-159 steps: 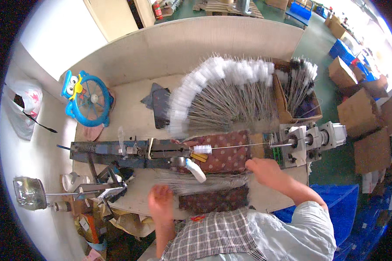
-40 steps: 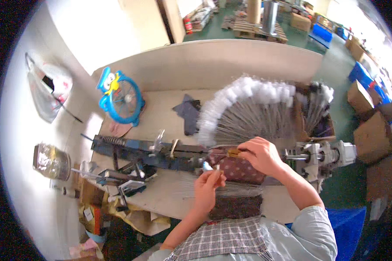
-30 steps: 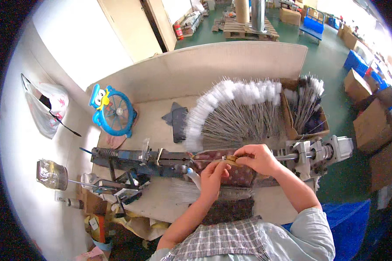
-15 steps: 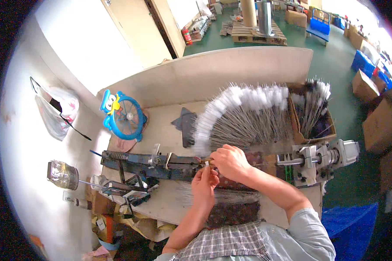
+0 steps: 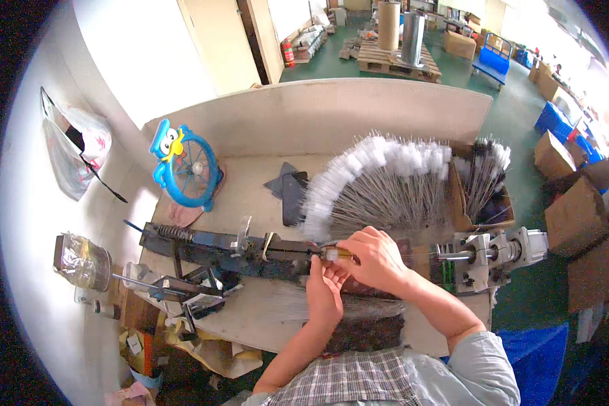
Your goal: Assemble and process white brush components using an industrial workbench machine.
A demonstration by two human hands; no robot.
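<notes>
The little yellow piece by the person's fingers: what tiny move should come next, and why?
Perhaps the right hand should nudge the yellow piece slightly toward the dark rail, with the left hand steadying. The right hand's fingers have the piece just beside the rail's end, a white bit shows against it, and the left hand is close. How they fit is too small to tell.

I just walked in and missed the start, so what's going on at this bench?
A person is working at the right end of a dark metal fixture. The right hand holds a small yellowish piece; the left hand is just below, its grip unclear. White-tipped wire brushes lie fanned out beyond them.
</notes>
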